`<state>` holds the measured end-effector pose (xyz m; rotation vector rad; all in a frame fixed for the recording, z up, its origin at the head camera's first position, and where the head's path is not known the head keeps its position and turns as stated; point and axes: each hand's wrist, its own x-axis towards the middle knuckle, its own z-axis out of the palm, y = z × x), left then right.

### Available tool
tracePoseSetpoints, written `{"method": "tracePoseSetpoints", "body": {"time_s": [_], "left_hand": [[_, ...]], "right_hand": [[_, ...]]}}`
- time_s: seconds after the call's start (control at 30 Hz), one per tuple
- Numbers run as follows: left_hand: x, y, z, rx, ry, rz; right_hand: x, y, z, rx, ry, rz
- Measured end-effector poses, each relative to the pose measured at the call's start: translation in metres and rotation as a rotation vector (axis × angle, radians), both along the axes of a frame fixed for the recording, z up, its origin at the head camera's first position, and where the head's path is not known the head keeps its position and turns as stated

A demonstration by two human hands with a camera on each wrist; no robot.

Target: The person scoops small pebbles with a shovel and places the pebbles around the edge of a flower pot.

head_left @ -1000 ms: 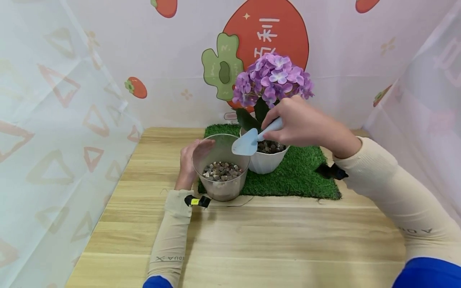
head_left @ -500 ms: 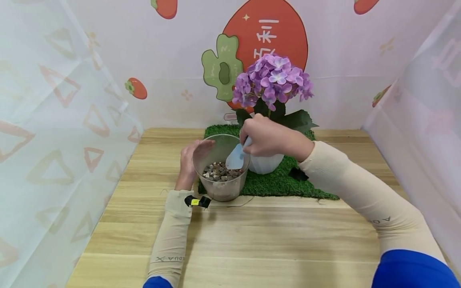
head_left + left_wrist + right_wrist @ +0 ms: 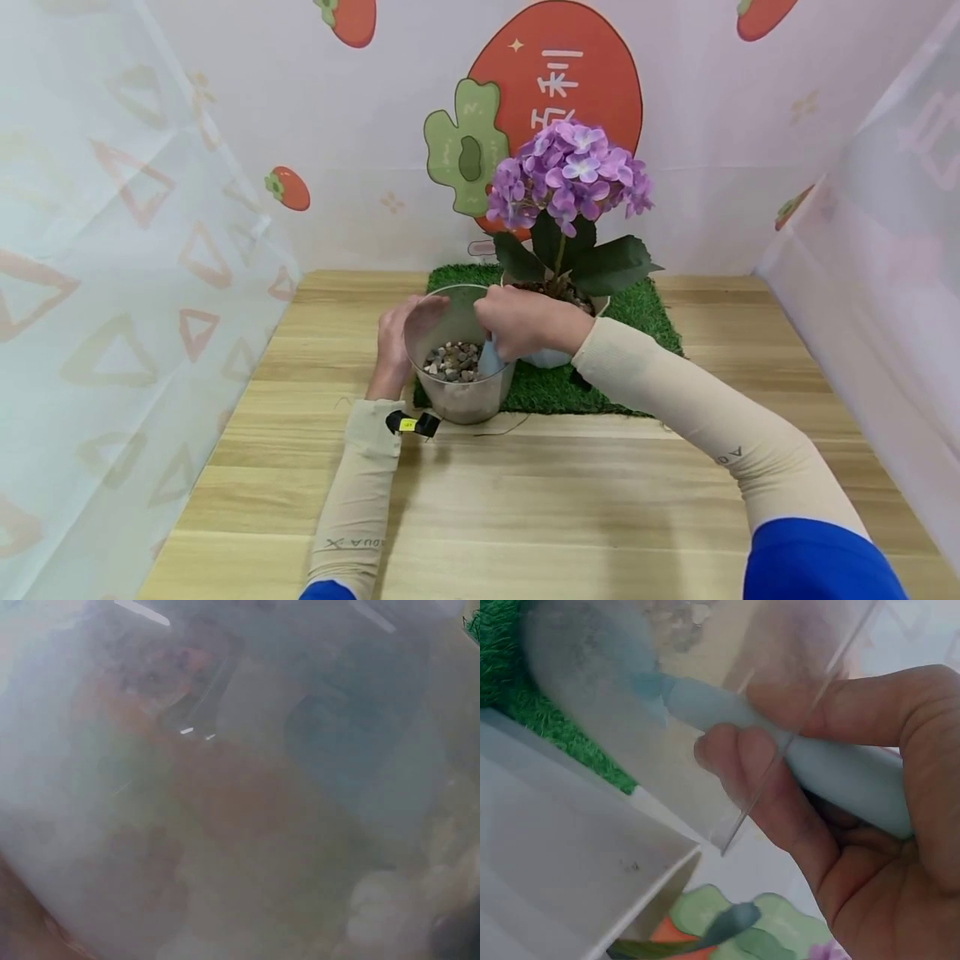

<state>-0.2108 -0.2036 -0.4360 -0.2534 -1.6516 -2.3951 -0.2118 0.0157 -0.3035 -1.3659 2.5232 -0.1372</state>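
A clear plastic bucket [image 3: 465, 404] with pebbles [image 3: 454, 362] in its bottom stands on the front left part of the grass mat. My left hand [image 3: 393, 333] holds it from the left, fingers round its outer wall. With my right hand [image 3: 525, 321] I grip the handle of a small light-blue trowel [image 3: 491, 358]; its blade reaches down into the pebbles along the bucket's right side. Through the clear wall, the right wrist view shows fingers and thumb round the trowel handle [image 3: 847, 776]. The left wrist view is mostly hazy bucket wall [image 3: 225, 885].
Right behind the bucket is a white pot [image 3: 551, 358], partly hidden by my right hand, bearing a purple hydrangea [image 3: 570, 175] with dark leaves [image 3: 615, 265]. Both stand on a green artificial grass mat [image 3: 645, 312] on the wooden table [image 3: 525, 500]. Printed cloth walls surround the table.
My right hand has moved left and down from over the white pot, bringing the trowel into the bucket, its blade now among the pebbles. The left hand and bucket have stayed put.
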Motion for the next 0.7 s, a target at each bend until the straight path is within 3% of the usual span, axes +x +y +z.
{"method": "tracePoseSetpoints", "body": {"time_s": [0.33,0.47,0.7], "left_hand": [[0.001,-0.001,-0.001,0.005,-0.013,-0.010],[0.001,0.000,0.000,0.018,-0.011,-0.019],[0.002,0.002,0.002,0.065,-0.009,-0.022]], "right_hand": [[-0.007,-0.002,-0.025,-0.186,-0.049,0.045],[-0.003,-0.004,-0.032,-0.251,-0.051,0.012],[0.002,-0.008,-0.035,-0.258,-0.050,-0.004]]}}
